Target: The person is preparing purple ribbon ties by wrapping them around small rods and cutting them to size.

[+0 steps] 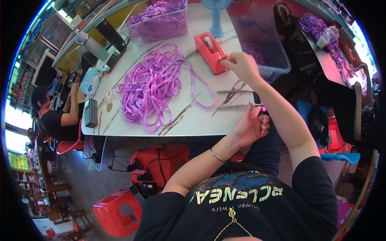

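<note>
My right hand [243, 67] reaches over the table to the front end of a red tape dispenser [210, 53]. Its thumb and fingers are pinched at the cutting edge, on the tape end, which is hard to make out. Below it, close to the table's edge, my left hand [252, 125] is turned palm up with curled fingers and a raised thumb. A bit of purple shows beside that hand, but what the fingers hold is hidden. Two slim grey strips [235, 92] lie between my hands. A loose heap of purple ribbons [150, 86] covers the middle of the table.
A clear bin of purple ribbons [159, 22] and a blue fan [216, 20] stand at the back. A tissue pack [91, 81], bottles [91, 45] and a dark box [91, 113] line the left side. Another clear tub [277, 66] is right of the table. People sit left and right.
</note>
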Available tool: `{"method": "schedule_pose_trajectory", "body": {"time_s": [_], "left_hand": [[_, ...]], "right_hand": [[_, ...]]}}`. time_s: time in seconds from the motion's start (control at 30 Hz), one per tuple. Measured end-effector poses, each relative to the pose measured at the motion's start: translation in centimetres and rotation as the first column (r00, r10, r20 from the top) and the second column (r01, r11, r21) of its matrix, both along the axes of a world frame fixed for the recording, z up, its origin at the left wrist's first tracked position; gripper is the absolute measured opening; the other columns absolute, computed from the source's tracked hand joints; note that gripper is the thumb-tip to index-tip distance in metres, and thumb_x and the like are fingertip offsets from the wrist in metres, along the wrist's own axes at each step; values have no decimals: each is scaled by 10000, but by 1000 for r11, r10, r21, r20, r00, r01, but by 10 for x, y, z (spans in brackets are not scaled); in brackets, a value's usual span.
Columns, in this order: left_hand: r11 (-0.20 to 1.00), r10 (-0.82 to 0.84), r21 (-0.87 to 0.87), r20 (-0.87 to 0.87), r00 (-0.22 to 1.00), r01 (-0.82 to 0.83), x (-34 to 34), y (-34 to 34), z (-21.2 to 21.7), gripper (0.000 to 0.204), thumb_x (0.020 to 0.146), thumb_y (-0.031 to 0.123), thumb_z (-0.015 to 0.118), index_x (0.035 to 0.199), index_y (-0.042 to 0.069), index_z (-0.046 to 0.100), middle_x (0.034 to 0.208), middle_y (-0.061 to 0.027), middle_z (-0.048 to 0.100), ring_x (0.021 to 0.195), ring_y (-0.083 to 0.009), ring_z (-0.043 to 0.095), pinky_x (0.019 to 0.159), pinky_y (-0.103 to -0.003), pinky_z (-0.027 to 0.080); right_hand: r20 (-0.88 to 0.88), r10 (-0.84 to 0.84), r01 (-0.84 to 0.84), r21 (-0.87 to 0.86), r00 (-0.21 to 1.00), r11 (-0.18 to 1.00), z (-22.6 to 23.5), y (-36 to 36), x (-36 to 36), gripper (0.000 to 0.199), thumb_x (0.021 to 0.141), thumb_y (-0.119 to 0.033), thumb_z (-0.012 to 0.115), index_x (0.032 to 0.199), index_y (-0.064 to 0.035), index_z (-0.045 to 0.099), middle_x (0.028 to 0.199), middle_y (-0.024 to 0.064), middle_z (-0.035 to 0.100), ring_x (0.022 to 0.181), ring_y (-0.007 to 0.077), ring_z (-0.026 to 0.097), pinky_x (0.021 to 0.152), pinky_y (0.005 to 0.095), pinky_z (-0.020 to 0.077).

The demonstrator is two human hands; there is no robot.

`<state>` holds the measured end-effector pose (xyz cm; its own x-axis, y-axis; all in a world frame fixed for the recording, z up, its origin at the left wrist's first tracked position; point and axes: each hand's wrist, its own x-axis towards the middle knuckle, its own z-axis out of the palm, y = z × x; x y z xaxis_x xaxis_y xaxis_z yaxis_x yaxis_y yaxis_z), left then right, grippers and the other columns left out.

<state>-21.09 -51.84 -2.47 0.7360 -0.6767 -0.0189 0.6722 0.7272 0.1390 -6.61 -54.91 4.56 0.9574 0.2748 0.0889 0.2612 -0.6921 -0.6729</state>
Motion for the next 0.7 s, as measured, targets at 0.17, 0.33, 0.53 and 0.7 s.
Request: {"method": "schedule_pose_trajectory", "body": {"time_s": [0.17,0.33,0.53,0.7], "left_hand": [[999,-16,-32,-4,1000,16,3,-1,1,460,906,572,278,1030,141,381,764,-27,467,679,-154,443,624,-290,378],[1000,-5,0,-16,1000,5,3,2,0,471,919,561,243,1158,157,274,745,-32,460,668,-154,448,626,-284,385],[999,-5,51,-10,1000,6,3,3,7,445,930,540,243,1067,128,341,739,-32,436,662,-156,423,631,-284,368],[999,-2,51,9,1000,2,2,2,6,450,931,541,239,1087,130,336,736,-29,429,660,-155,420,632,-281,367]], "right_hand": [[44,57,-42,-287,997,957,-6,-23,9,247,775,-311,636,777,-67,670,666,59,643,644,167,620,607,302,459],[-296,457,-458,72,839,886,5,-87,-4,217,833,-216,578,781,-7,605,647,26,567,651,86,537,615,244,418],[-419,500,-575,-65,758,816,11,-115,-18,223,840,-236,563,775,-23,581,656,37,565,644,106,544,607,265,413],[-427,445,-569,-225,787,791,11,-117,-19,213,820,-261,578,779,-53,599,647,49,598,631,134,568,602,286,420]]}}
